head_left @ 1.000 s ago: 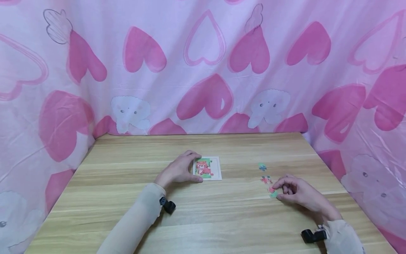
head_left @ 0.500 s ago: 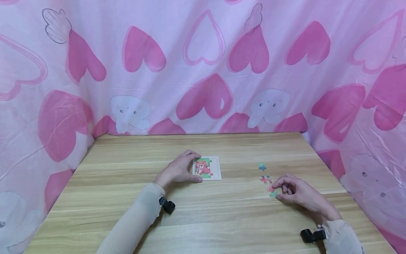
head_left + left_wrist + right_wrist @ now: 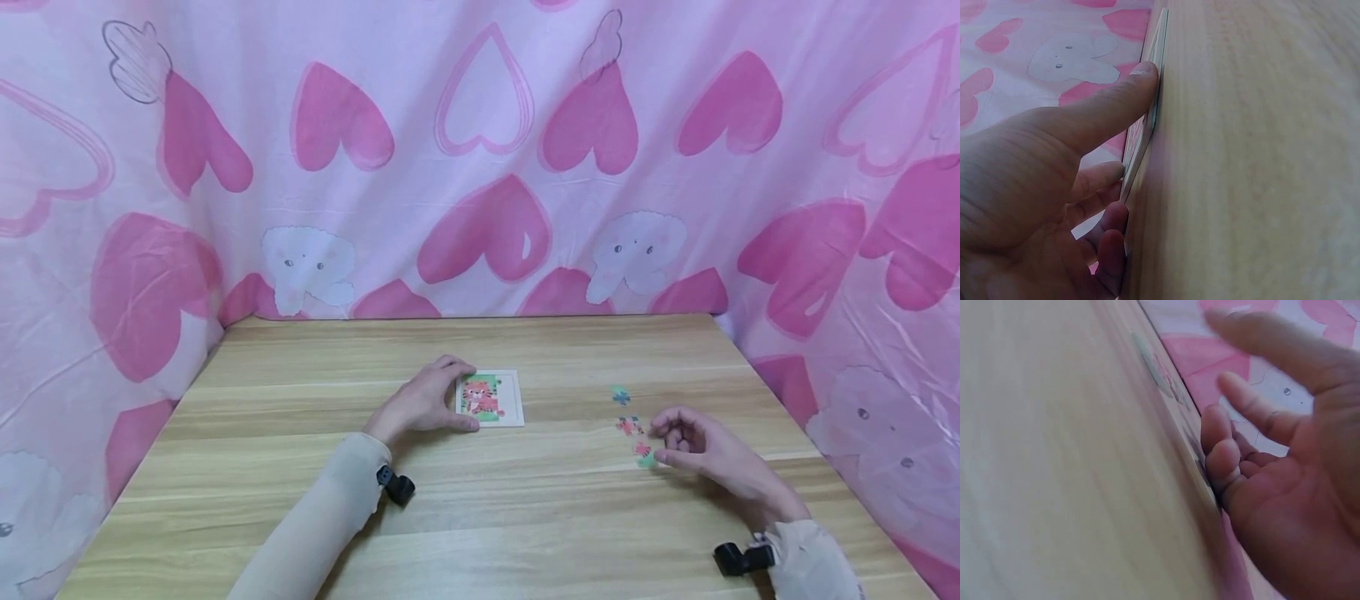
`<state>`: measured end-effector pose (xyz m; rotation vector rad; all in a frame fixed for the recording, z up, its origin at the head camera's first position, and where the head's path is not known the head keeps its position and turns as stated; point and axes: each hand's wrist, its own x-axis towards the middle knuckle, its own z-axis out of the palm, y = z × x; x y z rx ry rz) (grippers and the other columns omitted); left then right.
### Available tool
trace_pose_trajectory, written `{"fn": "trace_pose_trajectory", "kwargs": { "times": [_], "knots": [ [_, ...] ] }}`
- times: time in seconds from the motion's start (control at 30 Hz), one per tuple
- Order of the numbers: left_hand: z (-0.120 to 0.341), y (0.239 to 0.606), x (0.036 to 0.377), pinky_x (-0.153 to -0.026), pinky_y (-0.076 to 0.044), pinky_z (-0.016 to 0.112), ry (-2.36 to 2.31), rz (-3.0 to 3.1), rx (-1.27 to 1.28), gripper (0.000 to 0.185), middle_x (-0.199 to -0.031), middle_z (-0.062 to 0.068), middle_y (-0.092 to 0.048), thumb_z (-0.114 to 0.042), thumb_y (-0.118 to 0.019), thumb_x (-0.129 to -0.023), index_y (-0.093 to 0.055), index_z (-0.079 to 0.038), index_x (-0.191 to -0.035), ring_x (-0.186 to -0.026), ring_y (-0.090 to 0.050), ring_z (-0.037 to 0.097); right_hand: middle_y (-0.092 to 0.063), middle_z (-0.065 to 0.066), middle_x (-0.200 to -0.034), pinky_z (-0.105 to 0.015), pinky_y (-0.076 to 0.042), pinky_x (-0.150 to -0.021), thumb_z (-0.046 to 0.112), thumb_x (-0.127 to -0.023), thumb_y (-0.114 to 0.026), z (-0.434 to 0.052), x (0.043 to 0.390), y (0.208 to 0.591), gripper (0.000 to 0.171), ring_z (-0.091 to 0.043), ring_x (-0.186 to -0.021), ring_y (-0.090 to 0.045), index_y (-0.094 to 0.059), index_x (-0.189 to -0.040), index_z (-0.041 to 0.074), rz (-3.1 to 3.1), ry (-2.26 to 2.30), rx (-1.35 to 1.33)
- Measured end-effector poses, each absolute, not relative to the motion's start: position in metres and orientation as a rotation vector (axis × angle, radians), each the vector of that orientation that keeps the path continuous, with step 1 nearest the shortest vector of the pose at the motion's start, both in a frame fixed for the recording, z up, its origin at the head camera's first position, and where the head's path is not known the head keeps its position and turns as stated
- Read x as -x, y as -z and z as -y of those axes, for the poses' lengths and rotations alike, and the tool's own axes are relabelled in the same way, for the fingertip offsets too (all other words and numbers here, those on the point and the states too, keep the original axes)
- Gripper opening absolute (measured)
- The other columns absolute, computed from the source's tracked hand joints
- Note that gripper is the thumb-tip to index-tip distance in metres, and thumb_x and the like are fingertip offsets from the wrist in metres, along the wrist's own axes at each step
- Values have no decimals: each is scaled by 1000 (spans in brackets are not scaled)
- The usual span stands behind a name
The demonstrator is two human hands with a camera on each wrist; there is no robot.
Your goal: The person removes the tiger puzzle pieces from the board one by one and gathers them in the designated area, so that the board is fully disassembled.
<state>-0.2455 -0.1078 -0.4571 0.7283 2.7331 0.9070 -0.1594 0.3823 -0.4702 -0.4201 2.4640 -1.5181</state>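
My left hand (image 3: pixel 422 402) grips the left side of a small jigsaw puzzle board (image 3: pixel 513 402), thumb at the near edge and fingers at the far edge. The board shows a red tiger on green over its left part; its right part is white. In the left wrist view, the thumb lies along the thin edge of the board (image 3: pixel 1139 139). My right hand (image 3: pixel 708 454) hovers just right of a red and green puzzle piece (image 3: pixel 642 452), with thumb and forefinger apart and nothing between them. The other right fingers are loosely curled near the tabletop.
Beyond that piece lie red puzzle pieces (image 3: pixel 628 426) and a blue and green piece (image 3: pixel 620 396), in a rough column. All are on a wood-grain table (image 3: pixel 525 517). A pink heart-patterned curtain (image 3: pixel 480 108) hangs behind and at both sides.
My right thumb and forefinger have spread and lifted off the red and green piece, which stays on the table. My left hand and the board have not moved.
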Motion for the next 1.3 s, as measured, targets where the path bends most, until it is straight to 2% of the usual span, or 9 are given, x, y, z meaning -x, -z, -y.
{"fn": "trace_pose_trajectory", "kwargs": {
  "times": [0.2,0.33,0.43,0.57,0.77,0.93,1.3],
  "knots": [
    [107,457,245,-129,-40,57,-911,-2735,-732,100,-166,9,-50,-46,-101,-82,-54,-10,-163,-154,-48,34,-58,-27,-134,-31,-63,-82,12,-107,-76,-379,159,456,57,-19,-103,-71,-48,-154,-2,-2544,1541,368],
    [107,457,245,-129,-40,57,-917,-2733,-730,100,-166,9,-50,-45,-101,-81,-55,-10,-163,-154,-49,34,-56,-27,-141,-27,-62,-90,14,-109,-73,-371,165,444,59,-22,-113,-71,-46,-161,6,-2594,1548,443],
    [108,458,245,-129,-41,57,-913,-2737,-729,100,-165,9,-50,-46,-101,-82,-54,-11,-163,-154,-49,33,-60,-20,-144,-27,-62,-95,10,-110,-71,-365,174,437,60,-27,-120,-71,-46,-164,11,-2592,1579,522],
    [108,459,246,-129,-41,57,-905,-2741,-731,100,-166,9,-50,-47,-100,-82,-54,-11,-163,-154,-49,33,-64,-10,-149,-32,-65,-97,9,-109,-72,-353,186,426,66,-30,-126,-72,-43,-168,15,-2556,1602,568],
    [109,458,246,-128,-41,56,-897,-2741,-729,100,-165,8,-51,-47,-101,-81,-55,-11,-163,-154,-49,33,-62,-12,-154,-29,-64,-100,14,-107,-77,-326,201,414,67,-31,-134,-70,-46,-167,19,-2542,1663,571],
    [109,458,245,-128,-41,56,-906,-2736,-723,100,-164,8,-51,-45,-101,-81,-55,-11,-162,-153,-49,33,-63,-14,-154,-28,-62,-101,13,-107,-77,-300,215,409,67,-33,-136,-68,-47,-166,17,-2531,1692,654],
    [107,457,244,-128,-41,55,-901,-2746,-724,99,-164,8,-52,-45,-101,-81,-55,-11,-162,-153,-50,31,-64,-13,-152,-32,-62,-104,13,-104,-81,-242,241,398,65,-38,-136,-67,-53,-163,18,-2417,1807,736]
  ]
}}
